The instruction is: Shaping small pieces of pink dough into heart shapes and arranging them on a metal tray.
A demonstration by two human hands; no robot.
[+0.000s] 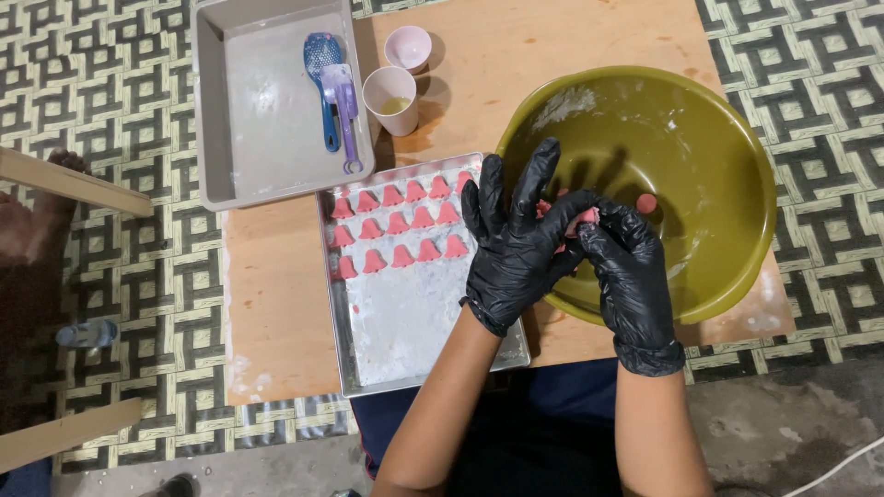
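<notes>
Both my hands wear black gloves and meet over the near rim of a large olive-green bowl (709, 120). My left hand (511, 244) and my right hand (626, 276) pinch a small lump of pink dough (585, 217) between their fingertips. Another pink bit (647, 202) lies inside the bowl. To the left, a floured metal tray (414, 322) carries three rows of pink bell-shaped dough pieces (398, 225) at its far end.
A grey plastic tub (262, 101) at the back left holds a blue slotted spoon (322, 64) and a purple tool (343, 101). Two small cups (391, 97) stand beside it. Everything rests on a low wooden board (276, 294) on a patterned mat.
</notes>
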